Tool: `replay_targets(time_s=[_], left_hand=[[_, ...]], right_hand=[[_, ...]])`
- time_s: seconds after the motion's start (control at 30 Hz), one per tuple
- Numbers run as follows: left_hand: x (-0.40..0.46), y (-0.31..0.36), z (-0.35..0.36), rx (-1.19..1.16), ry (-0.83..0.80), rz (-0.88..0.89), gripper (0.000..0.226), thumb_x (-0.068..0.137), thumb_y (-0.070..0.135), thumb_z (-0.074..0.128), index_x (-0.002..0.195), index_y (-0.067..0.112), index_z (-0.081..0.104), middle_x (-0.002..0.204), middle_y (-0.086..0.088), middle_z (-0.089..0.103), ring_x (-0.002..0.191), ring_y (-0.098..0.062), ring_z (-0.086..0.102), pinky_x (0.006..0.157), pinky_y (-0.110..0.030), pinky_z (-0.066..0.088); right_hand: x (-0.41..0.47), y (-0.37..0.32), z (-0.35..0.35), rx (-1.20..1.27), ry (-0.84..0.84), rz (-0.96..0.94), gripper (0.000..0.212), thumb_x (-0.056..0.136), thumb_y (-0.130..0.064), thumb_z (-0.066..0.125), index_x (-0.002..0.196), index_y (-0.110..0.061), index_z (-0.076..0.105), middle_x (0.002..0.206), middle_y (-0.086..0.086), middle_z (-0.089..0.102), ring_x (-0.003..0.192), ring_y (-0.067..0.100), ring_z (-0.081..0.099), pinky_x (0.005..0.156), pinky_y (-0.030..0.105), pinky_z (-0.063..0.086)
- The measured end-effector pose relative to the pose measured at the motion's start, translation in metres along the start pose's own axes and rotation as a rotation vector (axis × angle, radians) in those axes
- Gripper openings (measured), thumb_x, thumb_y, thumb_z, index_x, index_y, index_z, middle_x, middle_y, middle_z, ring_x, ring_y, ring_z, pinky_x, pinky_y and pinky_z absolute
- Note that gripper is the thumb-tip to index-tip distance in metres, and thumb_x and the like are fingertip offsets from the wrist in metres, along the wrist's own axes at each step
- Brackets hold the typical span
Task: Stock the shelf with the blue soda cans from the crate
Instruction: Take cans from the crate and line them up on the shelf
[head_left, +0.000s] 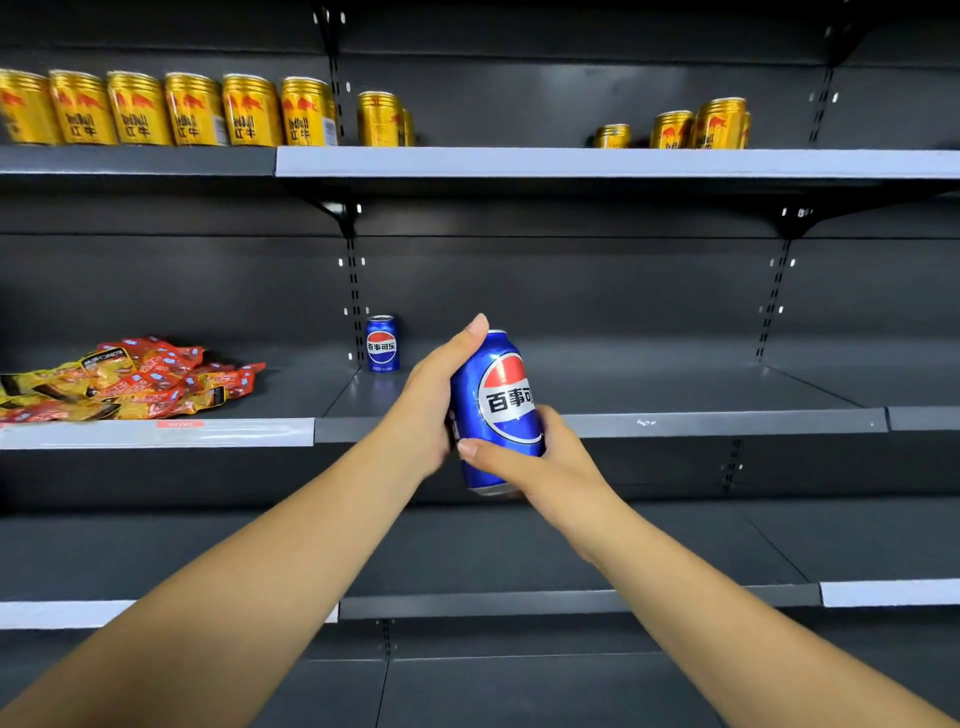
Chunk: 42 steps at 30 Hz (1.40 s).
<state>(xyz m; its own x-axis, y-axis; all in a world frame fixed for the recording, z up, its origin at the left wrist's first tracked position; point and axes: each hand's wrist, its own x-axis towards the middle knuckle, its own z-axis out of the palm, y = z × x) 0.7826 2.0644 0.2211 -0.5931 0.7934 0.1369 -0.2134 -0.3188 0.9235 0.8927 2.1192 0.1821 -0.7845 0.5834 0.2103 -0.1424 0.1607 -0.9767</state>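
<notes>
Both hands, left hand (434, 395) and right hand (540, 457), grip a tilted blue soda can (496, 410) before the middle shelf (701, 422). Another blue can (382, 343) stands upright at the shelf's back.

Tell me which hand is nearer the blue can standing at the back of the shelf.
Left. The left hand grips the held can just right of the shelf can; the right hand is farther right and lower.

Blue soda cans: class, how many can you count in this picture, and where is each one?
2. One blue can stands upright at the back of the middle shelf. The other blue can is held in front of it, tilted, between left hand and right hand. The crate is out of view.
</notes>
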Motion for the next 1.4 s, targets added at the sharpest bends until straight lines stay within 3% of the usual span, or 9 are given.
replay_targets(time_s=[0.23,0.37,0.47,0.63,0.77,0.87,1.13,1.27,1.4], left_hand=[[0.001,-0.002,0.005,-0.04,0.04,-0.011,0.028,0.077,0.04,0.067,0.072,0.013,0.064,0.065,-0.008,0.065,0.058,-0.024,0.061,0.066,-0.034,0.054],[0.0,0.0,0.002,-0.109,-0.029,-0.029,0.041,0.062,0.044,0.067,0.082,0.009,0.062,0.078,-0.013,0.063,0.066,-0.027,0.06,0.065,-0.032,0.053],[-0.001,-0.004,0.002,-0.108,-0.031,-0.017,0.051,0.059,0.046,0.068,0.092,0.009,0.06,0.086,-0.016,0.061,0.072,-0.029,0.059,0.065,-0.032,0.053],[-0.002,-0.015,0.01,0.026,0.118,0.017,0.033,0.073,0.047,0.07,0.069,0.015,0.07,0.076,-0.01,0.069,0.068,-0.026,0.065,0.078,-0.042,0.055],[-0.001,-0.019,0.013,0.044,0.238,0.028,0.051,0.074,0.05,0.071,0.104,0.01,0.062,0.086,-0.011,0.07,0.063,-0.023,0.068,0.059,-0.035,0.056],[-0.003,-0.019,0.013,0.07,0.249,0.038,0.038,0.078,0.046,0.069,0.09,0.01,0.063,0.069,-0.006,0.069,0.056,-0.021,0.067,0.054,-0.031,0.055],[0.001,-0.021,0.025,0.171,0.174,0.002,0.034,0.081,0.048,0.064,0.076,0.014,0.066,0.069,-0.006,0.069,0.063,-0.023,0.066,0.073,-0.038,0.055],[0.018,-0.023,0.022,0.33,0.286,0.1,0.04,0.088,0.054,0.053,0.086,0.016,0.066,0.083,-0.003,0.072,0.082,-0.02,0.068,0.085,-0.035,0.053],[0.032,-0.039,0.005,0.463,0.423,0.016,0.052,0.092,0.055,0.044,0.098,0.007,0.062,0.103,-0.01,0.067,0.097,-0.026,0.063,0.091,-0.04,0.049]], right_hand=[[-0.007,0.0,-0.004,-0.017,-0.038,0.022,0.053,0.07,-0.027,0.082,0.113,-0.022,0.05,0.104,-0.008,0.067,0.089,0.006,0.066,0.065,0.014,0.049],[-0.009,0.002,-0.008,0.074,-0.115,0.095,0.062,0.056,-0.032,0.082,0.111,-0.023,0.052,0.105,-0.006,0.07,0.095,0.013,0.067,0.084,0.026,0.051],[-0.012,0.004,-0.006,0.135,-0.097,0.094,0.059,0.058,-0.027,0.081,0.112,-0.02,0.057,0.101,-0.004,0.073,0.092,0.012,0.068,0.079,0.02,0.052],[-0.015,0.008,-0.006,0.124,0.051,0.047,0.047,0.071,-0.015,0.08,0.11,-0.016,0.054,0.102,-0.001,0.069,0.086,0.008,0.066,0.064,0.011,0.05],[-0.016,0.011,-0.007,0.117,-0.001,0.065,0.046,0.072,-0.015,0.079,0.11,-0.018,0.053,0.1,-0.003,0.068,0.079,0.002,0.064,0.059,0.008,0.046],[-0.017,0.009,-0.014,0.111,-0.111,0.113,0.059,0.066,-0.019,0.084,0.116,-0.02,0.053,0.098,-0.007,0.07,0.072,-0.003,0.065,0.055,0.005,0.044],[-0.008,0.006,-0.03,0.027,-0.07,0.136,0.044,0.069,-0.011,0.081,0.109,-0.014,0.062,0.095,0.0,0.073,0.083,0.011,0.068,0.064,0.013,0.049],[0.007,0.001,-0.037,-0.036,0.029,0.122,0.039,0.068,-0.013,0.082,0.098,-0.014,0.057,0.089,-0.002,0.066,0.076,0.009,0.061,0.056,0.012,0.044],[0.028,0.006,-0.037,-0.045,0.103,0.128,0.042,0.068,-0.015,0.083,0.096,-0.014,0.052,0.085,-0.004,0.061,0.07,0.005,0.056,0.051,0.011,0.04]])
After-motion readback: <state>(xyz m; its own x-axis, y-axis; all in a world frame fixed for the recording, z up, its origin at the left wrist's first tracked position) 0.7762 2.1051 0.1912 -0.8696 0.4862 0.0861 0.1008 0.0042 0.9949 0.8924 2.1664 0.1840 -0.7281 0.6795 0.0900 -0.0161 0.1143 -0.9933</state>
